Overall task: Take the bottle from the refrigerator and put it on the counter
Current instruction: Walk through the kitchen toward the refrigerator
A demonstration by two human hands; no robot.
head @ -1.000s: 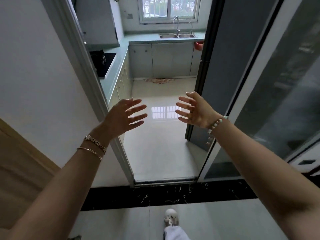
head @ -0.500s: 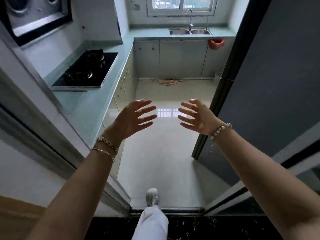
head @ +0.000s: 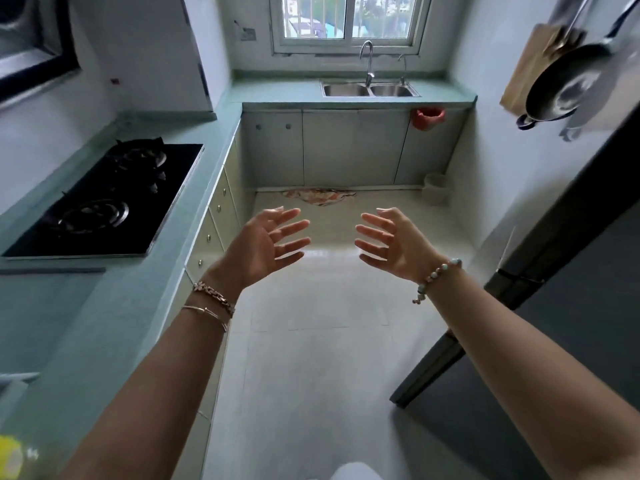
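My left hand [head: 263, 247] and my right hand [head: 394, 244] are held out in front of me over the kitchen floor, fingers spread, palms facing each other, both holding nothing. The dark grey refrigerator [head: 571, 306] stands closed along the right side, just right of my right forearm. The pale green counter [head: 114, 306] runs along the left side, beside my left forearm. No bottle is in sight.
A black gas hob [head: 107, 199] is set into the left counter. A double sink [head: 370, 89] with a tap sits under the far window. A pan [head: 564, 88] hangs on the right wall. A rag [head: 318, 195] and a small bin [head: 434, 188] lie on the floor.
I have stepped from the doorway into the kitchen. The hob, counter and refrigerator have come closer. Both hands stay raised and spread.
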